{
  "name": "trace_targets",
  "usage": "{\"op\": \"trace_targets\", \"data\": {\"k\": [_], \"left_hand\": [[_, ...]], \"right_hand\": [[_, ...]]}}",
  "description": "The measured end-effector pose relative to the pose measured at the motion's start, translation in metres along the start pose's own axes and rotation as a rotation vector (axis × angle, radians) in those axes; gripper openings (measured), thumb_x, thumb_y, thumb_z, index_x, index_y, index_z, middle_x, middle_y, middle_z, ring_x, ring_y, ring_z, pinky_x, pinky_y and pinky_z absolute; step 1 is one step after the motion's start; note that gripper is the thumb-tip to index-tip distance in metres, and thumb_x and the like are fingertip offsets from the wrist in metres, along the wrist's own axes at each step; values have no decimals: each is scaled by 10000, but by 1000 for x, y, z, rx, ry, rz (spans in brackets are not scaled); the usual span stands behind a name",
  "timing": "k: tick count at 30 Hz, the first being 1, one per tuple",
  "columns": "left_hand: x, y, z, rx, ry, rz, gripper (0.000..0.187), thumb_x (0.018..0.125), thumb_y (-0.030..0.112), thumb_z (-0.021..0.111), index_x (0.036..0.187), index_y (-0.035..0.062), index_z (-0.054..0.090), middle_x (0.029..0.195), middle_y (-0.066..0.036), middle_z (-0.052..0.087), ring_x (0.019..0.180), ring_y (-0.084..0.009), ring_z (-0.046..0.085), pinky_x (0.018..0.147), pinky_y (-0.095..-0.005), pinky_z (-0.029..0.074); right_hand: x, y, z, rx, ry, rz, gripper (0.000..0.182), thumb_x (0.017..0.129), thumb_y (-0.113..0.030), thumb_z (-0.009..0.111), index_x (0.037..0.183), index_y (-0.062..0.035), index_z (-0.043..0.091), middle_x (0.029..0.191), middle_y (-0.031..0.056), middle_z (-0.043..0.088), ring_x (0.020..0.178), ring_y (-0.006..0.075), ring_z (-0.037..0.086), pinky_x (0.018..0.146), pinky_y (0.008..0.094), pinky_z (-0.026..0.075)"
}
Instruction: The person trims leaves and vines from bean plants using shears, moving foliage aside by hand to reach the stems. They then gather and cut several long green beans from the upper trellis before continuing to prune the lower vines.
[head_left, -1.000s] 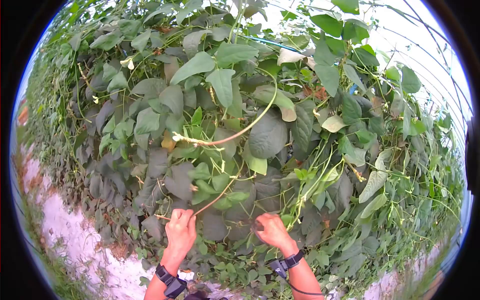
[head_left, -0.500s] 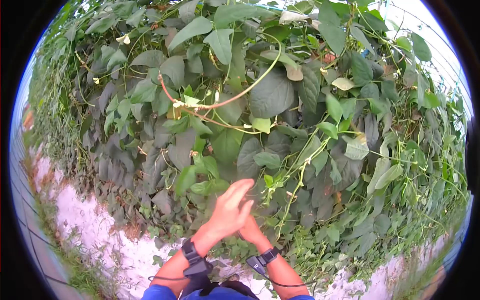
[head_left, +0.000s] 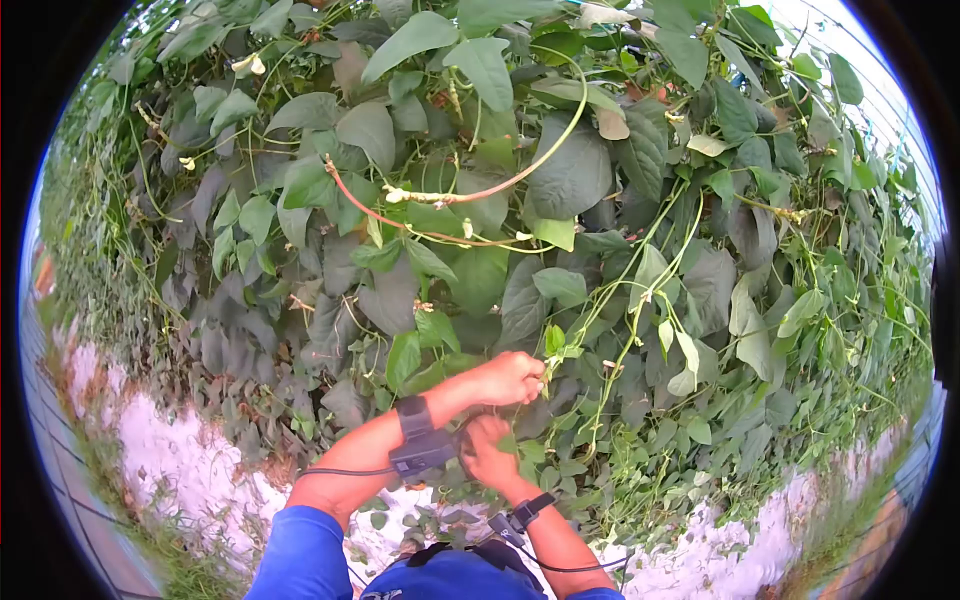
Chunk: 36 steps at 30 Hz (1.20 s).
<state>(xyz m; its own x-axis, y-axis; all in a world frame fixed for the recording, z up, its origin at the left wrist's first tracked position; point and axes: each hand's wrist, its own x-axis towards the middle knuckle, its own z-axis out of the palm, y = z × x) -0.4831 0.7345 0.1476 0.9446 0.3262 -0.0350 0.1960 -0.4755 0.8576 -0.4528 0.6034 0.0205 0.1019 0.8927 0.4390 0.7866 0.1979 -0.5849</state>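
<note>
My left hand [head_left: 508, 379] reaches to the right across the front of the plants, its fingers closed at the tip of a thin green vine shoot [head_left: 553, 352] with small bright leaves. Below it, my right hand [head_left: 488, 452] is curled, with its fingers partly hidden. A small leaf shows beside its fingers, but I cannot make out what they hold. Long pale vine stems [head_left: 640, 300] run up and to the right from near my left hand. Above, a reddish-green stem [head_left: 500, 190] arcs in front of the broad dark leaves [head_left: 568, 165].
A dense wall of leafy vines fills the view, with pale flowers [head_left: 250, 65] at upper left. White ground sheeting [head_left: 190, 450] lies along the base, with grass at its edge. Both wrists wear strapped devices [head_left: 424, 452] with cables.
My left hand has moved right and closed on the vine shoot; before, its fingers were extended. My right hand shows more clearly below it. The nearby stems have shifted.
</note>
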Motion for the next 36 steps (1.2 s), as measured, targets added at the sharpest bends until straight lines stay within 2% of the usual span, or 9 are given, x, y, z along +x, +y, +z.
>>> {"op": "trace_targets", "data": {"k": [1,2,7,19,22,27,29,30,36], "left_hand": [[-7,4,-9,0,9,-14,159,911,108,530,898,-30,607,755,-87,655,705,-153,636,665,-318,517],[-13,6,-17,1,31,-17,157,913,102,526,897,-31,609,755,-84,651,701,-145,632,665,-314,518],[-49,-19,-23,-266,64,47,178,965,124,479,950,-6,601,755,-44,615,667,-113,602,651,-276,523],[-112,-42,47,-275,283,144,200,977,181,511,964,18,626,599,30,478,539,-57,418,494,-241,367],[-138,-94,92,-202,345,232,191,969,166,514,960,11,624,595,18,484,546,-67,429,505,-254,383],[-184,-119,101,-117,437,40,171,955,130,512,961,-1,622,599,-7,495,560,-81,466,526,-271,420],[-190,-120,99,-135,463,49,163,950,114,510,965,0,626,588,-5,492,542,-74,460,503,-269,412],[-195,-118,97,-135,476,50,163,951,114,510,967,1,627,582,-4,489,530,-70,454,490,-269,405],[-212,-125,94,-102,498,9,163,947,108,508,978,3,629,591,-18,508,512,-80,458,481,-273,403]], "right_hand": [[-1,-3,5,-134,87,-221,347,714,-83,644,1042,-16,554,1018,170,568,966,342,557,812,426,451],[-4,-15,1,-148,-40,-184,365,663,-66,651,1012,-7,563,1021,172,559,997,355,532,848,431,425],[-58,-19,17,-95,58,-214,358,618,-47,680,958,2,581,998,164,570,952,347,554,812,427,442],[-99,-2,5,-64,298,288,184,709,-95,695,821,21,605,802,181,614,713,355,617,660,389,502],[-86,-15,-6,38,408,385,171,727,-106,704,796,20,611,746,154,608,677,302,623,640,367,490],[-84,-10,-6,64,412,426,184,732,-101,709,820,29,614,756,135,619,678,260,626,647,332,494],[-78,-11,-5,190,439,480,200,736,-98,716,844,35,614,778,110,637,707,209,637,667,304,499],[-79,-6,-2,249,404,519,215,764,-95,716,919,24,626,830,62,649,761,106,594,701,268,490],[-58,-2,-5,239,181,420,331,777,-186,754,983,21,598,819,72,605,779,121,564,700,281,472]]}}
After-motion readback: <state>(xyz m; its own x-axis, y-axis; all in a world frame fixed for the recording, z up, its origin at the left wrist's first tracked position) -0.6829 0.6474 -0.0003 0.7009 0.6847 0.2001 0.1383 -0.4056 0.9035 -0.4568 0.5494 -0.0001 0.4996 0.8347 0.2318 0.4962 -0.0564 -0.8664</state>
